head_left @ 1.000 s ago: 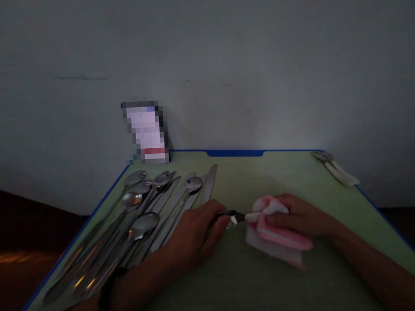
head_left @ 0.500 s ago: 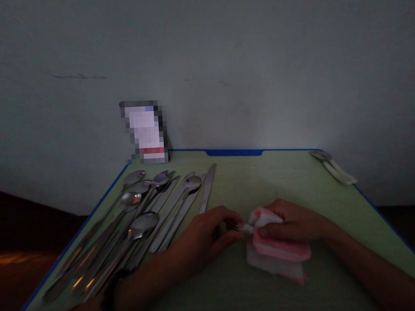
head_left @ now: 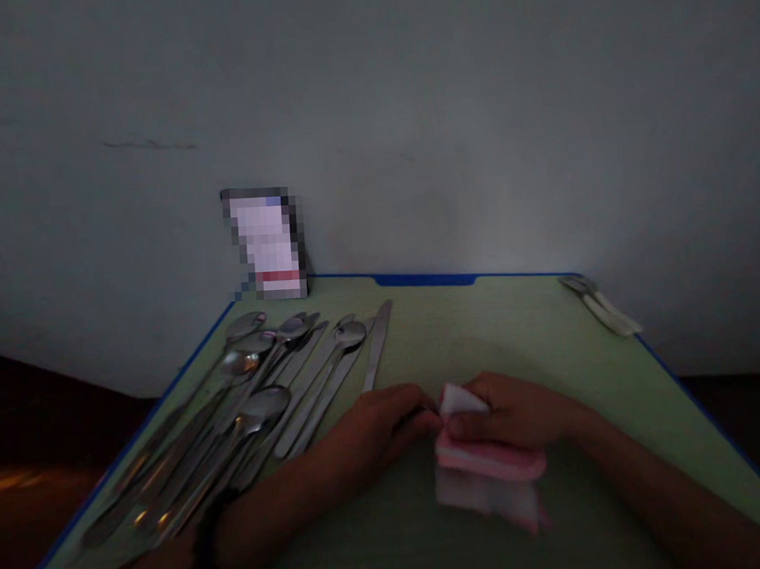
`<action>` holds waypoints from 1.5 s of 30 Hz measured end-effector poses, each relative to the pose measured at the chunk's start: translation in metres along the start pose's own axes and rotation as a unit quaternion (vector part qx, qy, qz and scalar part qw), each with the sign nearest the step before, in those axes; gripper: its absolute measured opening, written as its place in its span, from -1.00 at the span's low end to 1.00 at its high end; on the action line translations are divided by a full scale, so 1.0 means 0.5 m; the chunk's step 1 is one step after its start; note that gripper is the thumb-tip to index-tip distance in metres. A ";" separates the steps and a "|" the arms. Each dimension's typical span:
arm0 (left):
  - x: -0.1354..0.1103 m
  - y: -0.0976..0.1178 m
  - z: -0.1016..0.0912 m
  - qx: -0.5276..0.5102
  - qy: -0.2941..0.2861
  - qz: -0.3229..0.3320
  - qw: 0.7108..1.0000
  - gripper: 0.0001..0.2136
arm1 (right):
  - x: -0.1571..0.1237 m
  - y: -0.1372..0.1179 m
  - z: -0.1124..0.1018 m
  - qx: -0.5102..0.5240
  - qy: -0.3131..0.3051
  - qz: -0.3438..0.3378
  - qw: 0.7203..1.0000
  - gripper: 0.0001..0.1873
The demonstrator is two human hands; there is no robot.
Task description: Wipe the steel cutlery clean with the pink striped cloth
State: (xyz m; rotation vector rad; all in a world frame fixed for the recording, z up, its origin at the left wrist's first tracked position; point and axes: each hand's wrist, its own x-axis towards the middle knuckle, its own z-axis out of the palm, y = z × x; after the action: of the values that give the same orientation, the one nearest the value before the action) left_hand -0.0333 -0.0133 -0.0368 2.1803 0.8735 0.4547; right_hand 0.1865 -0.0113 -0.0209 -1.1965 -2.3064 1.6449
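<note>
Head view: I see the pink cloth [head_left: 491, 464] bunched in the fingers of the right hand [head_left: 520, 409], low over the tabletop [head_left: 484, 330], its folded length running left to right. The left hand [head_left: 384, 424] sits just beside its left end, fingers narrow; I cannot tell what they hold. One knife [head_left: 380, 340] points away beyond the left knuckles.

Phone [head_left: 267, 244] screen pixelated, unreadable. Utensil [head_left: 429, 403] mostly covered by left hand [head_left: 387, 424] and cloth [head_left: 491, 461]; type can't be told. Cloth's lower flap blurred. Right hand [head_left: 514, 409]: far fingers hidden behind cloth. Left forearm [head_left: 289, 501] covers some cutlery [head_left: 265, 405] handles. Left forearm, right forearm [head_left: 671, 481], table [head_left: 471, 326] cut off at frame edge.
</note>
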 end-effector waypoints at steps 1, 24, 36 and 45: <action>0.000 0.000 0.001 -0.005 0.005 0.002 1.000 -0.84 | 0.000 0.000 -0.001 0.001 -0.002 0.001 1.000 -0.53; -0.003 -0.004 0.002 -0.084 0.074 -0.014 0.994 -0.84 | -0.007 0.018 -0.010 0.082 -0.018 -0.023 0.996 -0.67; -0.005 -0.013 -0.008 -0.089 0.138 0.111 0.980 -0.87 | -0.001 0.021 -0.002 0.080 0.063 -0.030 0.994 -0.70; -0.012 -0.005 0.006 -0.087 0.086 -0.026 0.992 -0.72 | 0.008 0.002 0.012 0.008 0.080 -0.008 0.997 -0.70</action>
State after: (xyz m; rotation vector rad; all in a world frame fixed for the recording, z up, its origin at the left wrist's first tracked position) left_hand -0.0370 -0.0179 -0.0412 1.9757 0.9427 0.6750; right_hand 0.1815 -0.0136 -0.0259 -1.2541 -2.1972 1.5008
